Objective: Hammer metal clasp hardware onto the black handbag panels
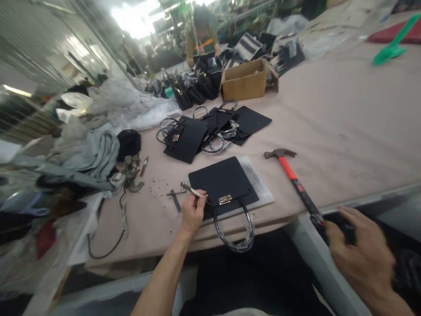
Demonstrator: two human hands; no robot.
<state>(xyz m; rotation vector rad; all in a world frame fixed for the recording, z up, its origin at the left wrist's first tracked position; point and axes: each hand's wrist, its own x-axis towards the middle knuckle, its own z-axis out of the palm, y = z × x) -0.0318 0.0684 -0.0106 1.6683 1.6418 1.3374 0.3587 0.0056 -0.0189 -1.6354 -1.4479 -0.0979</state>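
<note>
A black flat bag panel with a gold clasp lies on a pale board. Its handle, wrapped in clear plastic, hangs over the table's front edge. My left hand pinches a slim, rod-like punch, tilted at the panel's left side beside the clasp; its lower tip is hidden by my fingers. To the right, a claw hammer with a red and black handle rests on the table, its handle end past the edge. My right hand, blurred, is beside that end with its fingers apart.
Several black bag panels with wrapped handles are piled behind. A cardboard box and finished black bags stand farther back, near a person. Small tools and black specks lie left; a green scoop lies far right.
</note>
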